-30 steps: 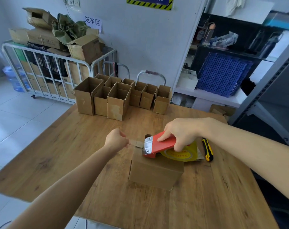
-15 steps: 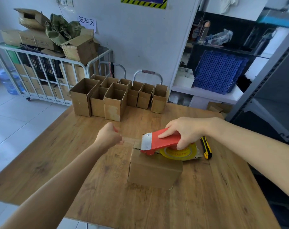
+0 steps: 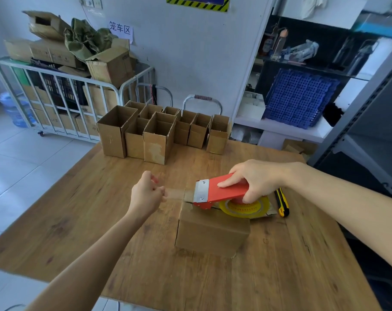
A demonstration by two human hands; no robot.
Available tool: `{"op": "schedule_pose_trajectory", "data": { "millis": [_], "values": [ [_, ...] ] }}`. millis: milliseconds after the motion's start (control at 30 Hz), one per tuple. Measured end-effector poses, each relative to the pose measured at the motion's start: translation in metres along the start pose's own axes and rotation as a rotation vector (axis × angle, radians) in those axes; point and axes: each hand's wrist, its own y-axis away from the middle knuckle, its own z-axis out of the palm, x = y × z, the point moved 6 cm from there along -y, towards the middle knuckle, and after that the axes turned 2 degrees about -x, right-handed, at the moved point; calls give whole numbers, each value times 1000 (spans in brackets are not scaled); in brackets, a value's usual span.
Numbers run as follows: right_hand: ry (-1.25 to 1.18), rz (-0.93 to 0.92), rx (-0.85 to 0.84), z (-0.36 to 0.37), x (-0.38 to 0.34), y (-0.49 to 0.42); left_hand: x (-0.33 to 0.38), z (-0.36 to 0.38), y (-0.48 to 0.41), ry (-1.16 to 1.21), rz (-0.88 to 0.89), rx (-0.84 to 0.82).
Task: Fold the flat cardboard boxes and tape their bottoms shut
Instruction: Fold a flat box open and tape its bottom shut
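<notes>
Left hand (image 3: pixel 145 196): fingers pinching tape end (image 3: pixel 175 194), frame centre.
Right hand (image 3: pixel 255 180): fingers gripping dispenser (image 3: pixel 222 190) over box (image 3: pixel 213 232).
Care: likely needing straight, taut pulling.

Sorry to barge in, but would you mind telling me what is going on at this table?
A person is taping a cardboard box on the wooden table. The right hand grips a red tape dispenser over the box's top. The left hand pinches the end of the clear tape strip stretched out past the box's left edge. Folded boxes stand open along the far edge, and a yellow utility knife lies to the right.
</notes>
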Motion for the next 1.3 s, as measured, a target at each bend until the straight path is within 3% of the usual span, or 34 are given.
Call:
{"op": "schedule_pose_trajectory", "data": {
  "millis": [533, 967, 1300],
  "values": [
    [83, 46, -94, -4, -22, -10, -29, 20, -7, 59, -140, -88],
    [85, 61, -67, -2, -24, -12, -16, 16, -23, 67, -67, -45],
    [70, 73, -49, -2, -28, -19, -74, 84, -10, 354, -408, -145]
  ]
}}
